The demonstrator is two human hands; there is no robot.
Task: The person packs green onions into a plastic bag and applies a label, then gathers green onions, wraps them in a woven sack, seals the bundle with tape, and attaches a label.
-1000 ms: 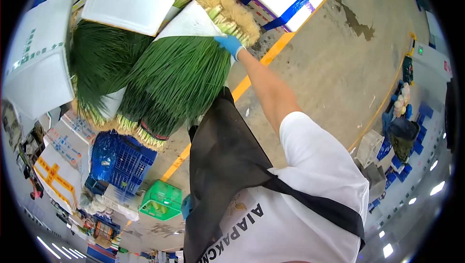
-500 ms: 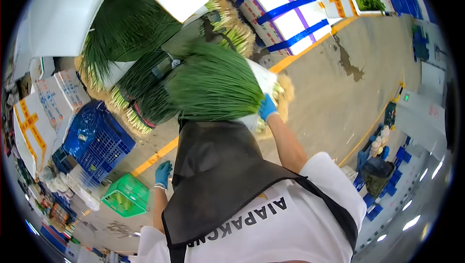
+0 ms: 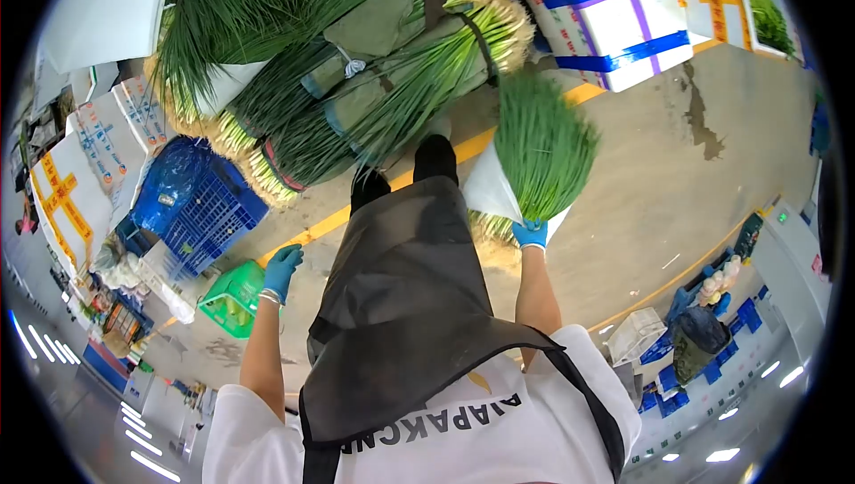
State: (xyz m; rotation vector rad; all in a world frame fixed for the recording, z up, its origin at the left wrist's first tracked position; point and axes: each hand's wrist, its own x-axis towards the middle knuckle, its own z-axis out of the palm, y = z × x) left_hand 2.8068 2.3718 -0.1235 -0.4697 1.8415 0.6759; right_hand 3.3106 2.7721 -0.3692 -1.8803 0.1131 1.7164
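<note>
My right hand (image 3: pixel 531 235), in a blue glove, grips a bunch of scallions (image 3: pixel 545 150) low down, near the white stems. The green leaves fan out away from me, over the floor to the right of the piled bundles. A white sheet (image 3: pixel 492 183) lies against the bunch, and its pale roots show beside the hand. My left hand (image 3: pixel 283 272), also gloved in blue, hangs apart from everything with its fingers loosely extended. Nearest to it is a green plastic crate (image 3: pixel 233 299). Strapped bundles of scallions (image 3: pixel 303 141) lie in front of my feet.
A green cloth (image 3: pixel 378 25) covers part of the strapped bundles. White foam boxes with blue tape (image 3: pixel 614 30) stand at the upper right. On the left are a blue crate (image 3: pixel 209 208) and a white carton (image 3: pixel 98 159). A yellow line (image 3: pixel 329 224) crosses the floor.
My right hand has swung the scallions right and nearer me, off the piled bundles, uncovering the strapped ones and my feet. My left hand has risen in view.
</note>
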